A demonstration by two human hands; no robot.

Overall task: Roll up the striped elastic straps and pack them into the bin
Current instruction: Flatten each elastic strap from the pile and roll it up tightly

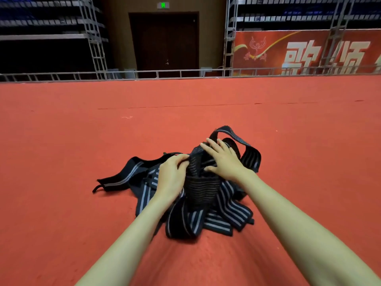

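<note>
Your left hand (172, 172) curls its fingers around one edge of a dark strap (203, 182) lifted above the heap of straps (218, 213) on the red carpet (82, 141); your right hand (223, 159) lies on top, fingers spread straight, thumb pressing its side.

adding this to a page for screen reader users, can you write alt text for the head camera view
A person's left hand grips a tangled pile of striped elastic straps on a red carpet, while the right hand rests on top with fingers spread. Beyond are a metal railing, a dark door and a red banner; no bin in view.
</note>
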